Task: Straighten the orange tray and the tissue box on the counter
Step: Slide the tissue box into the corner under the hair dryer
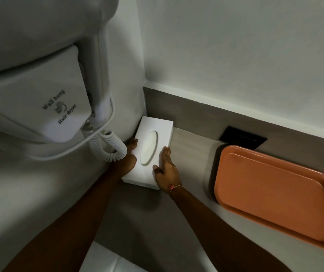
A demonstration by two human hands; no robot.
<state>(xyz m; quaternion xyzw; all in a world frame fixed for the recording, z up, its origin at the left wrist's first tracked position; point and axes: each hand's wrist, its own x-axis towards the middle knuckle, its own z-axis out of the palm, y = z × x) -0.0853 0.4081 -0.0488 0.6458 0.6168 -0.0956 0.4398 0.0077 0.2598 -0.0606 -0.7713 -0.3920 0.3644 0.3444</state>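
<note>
A white tissue box with an oval slot lies on the grey counter, its far end in the corner by the wall. My left hand presses against its left long side, partly hidden under the coiled cord. My right hand lies flat against its right long side, fingers straight. Both hands clasp the box between them. The empty orange tray rests on the counter to the right, apart from the hands, its long side near the back ledge.
A wall-hung hair dryer with a coiled white cord hangs close over the box's left side. A black socket plate sits in the back ledge behind the tray. Bare counter lies between box and tray.
</note>
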